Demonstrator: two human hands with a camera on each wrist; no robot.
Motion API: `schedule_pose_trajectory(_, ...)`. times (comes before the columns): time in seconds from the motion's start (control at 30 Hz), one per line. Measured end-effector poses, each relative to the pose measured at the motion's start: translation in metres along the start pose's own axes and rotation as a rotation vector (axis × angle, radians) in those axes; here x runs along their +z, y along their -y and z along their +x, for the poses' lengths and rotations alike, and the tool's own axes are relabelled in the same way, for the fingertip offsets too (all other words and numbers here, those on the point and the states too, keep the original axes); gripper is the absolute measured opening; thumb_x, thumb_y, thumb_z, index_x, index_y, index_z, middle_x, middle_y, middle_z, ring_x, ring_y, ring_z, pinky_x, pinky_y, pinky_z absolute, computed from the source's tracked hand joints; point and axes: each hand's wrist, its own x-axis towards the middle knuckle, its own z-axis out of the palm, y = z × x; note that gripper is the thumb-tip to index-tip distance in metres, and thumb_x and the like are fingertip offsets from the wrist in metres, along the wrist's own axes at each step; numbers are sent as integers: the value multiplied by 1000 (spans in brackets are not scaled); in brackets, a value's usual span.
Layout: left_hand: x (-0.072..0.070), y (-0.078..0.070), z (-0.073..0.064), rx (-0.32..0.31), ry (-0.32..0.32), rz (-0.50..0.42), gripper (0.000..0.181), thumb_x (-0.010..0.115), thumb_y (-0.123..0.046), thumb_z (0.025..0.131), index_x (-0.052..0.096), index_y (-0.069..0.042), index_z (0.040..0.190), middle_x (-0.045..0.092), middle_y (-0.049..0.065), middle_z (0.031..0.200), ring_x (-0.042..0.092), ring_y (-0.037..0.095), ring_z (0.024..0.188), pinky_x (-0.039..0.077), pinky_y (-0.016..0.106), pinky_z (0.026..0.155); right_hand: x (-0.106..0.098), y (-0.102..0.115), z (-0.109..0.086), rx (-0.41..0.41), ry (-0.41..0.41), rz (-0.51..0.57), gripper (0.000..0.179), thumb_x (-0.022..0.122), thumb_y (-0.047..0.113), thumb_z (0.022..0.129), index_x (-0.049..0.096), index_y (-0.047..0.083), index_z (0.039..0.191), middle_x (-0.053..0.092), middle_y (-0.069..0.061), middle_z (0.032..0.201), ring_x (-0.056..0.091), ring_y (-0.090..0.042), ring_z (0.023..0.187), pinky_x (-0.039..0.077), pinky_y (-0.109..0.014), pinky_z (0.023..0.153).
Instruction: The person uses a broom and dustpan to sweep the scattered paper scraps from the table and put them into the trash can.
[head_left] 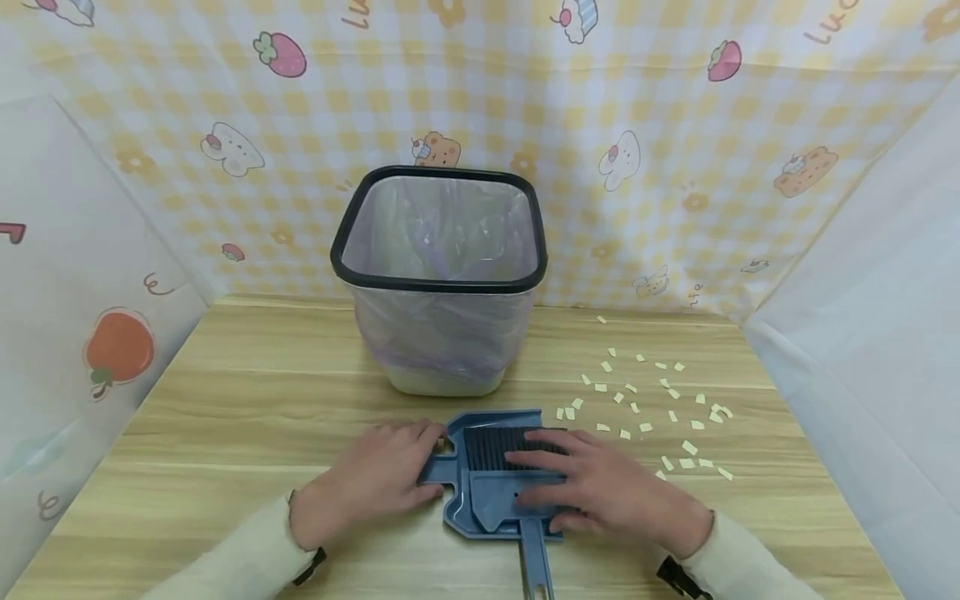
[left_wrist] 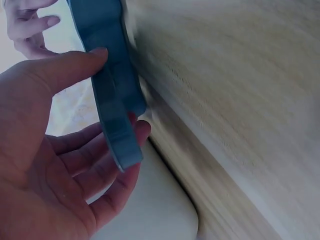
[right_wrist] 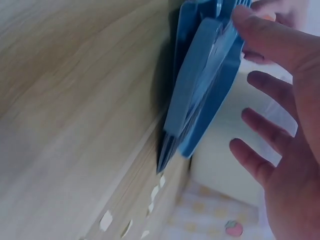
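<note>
A blue-grey dustpan (head_left: 457,525) lies on the table with a small brush of the same colour on it. The brush's dark bristles (head_left: 486,450) face the far side, and its handle (head_left: 534,560) points toward me. My left hand (head_left: 378,471) is at the dustpan's handle (left_wrist: 117,127), thumb on the near side and loosely bent fingers on the far side, not closed round it. Over the brush (right_wrist: 192,75) my right hand (head_left: 600,483) spreads its fingers. The thumb in the right wrist view overlaps the brush; whether it touches cannot be told.
Behind the dustpan stands a bin (head_left: 442,333) with a black rim and a translucent purple liner. Many small pale paper scraps (head_left: 672,415) lie scattered on the table (head_left: 247,400) at the right. A yellow checked cloth (head_left: 480,92) hangs behind.
</note>
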Motion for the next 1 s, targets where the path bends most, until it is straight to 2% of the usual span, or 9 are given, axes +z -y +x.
schedule_pose_trajectory(0.2,2,-4,1,-30,9,-33,47,89,-40,92,70,-7,119,74,7,109,74,25,89,62,45,77,1,8,8,-23,91,-11,39,87,29,94,77,39,131,55,1,162,54,-30,144,55,-51,106)
schedule_pose_trajectory(0.4,6,-5,2,-36,19,-43,49,88,-38,93,72,-3,124,76,11,115,76,29,94,62,46,78,3,12,16,-56,79,-30,39,85,20,94,79,41,126,56,1,161,58,-25,137,57,-42,97)
schedule_pose_trajectory(0.53,9,-6,3,-35,21,-40,51,88,-39,94,73,-1,124,76,13,117,76,30,95,63,46,78,6,16,19,-75,116,-90,38,83,22,94,80,43,125,57,2,160,59,-23,134,56,-39,99)
schedule_pose_trajectory(0.67,10,-7,4,-42,52,-70,50,86,-37,96,73,0,127,76,15,122,77,32,101,64,48,82,7,19,23,-84,171,-132,39,84,23,92,79,43,124,58,2,159,59,-23,132,55,-38,101)
schedule_pose_trajectory(0.9,13,-6,5,-52,88,-132,48,83,-34,99,72,0,131,75,18,127,76,35,108,63,50,88,8,20,27,-108,196,-188,33,83,26,94,80,43,121,62,3,154,60,-19,124,55,-33,92)
schedule_pose_trajectory(1.0,15,-5,6,-49,87,-152,46,82,-33,100,72,0,130,76,17,123,77,31,104,63,48,85,9,19,28,-115,195,-213,29,82,30,94,81,44,119,63,4,152,59,-18,120,53,-31,88)
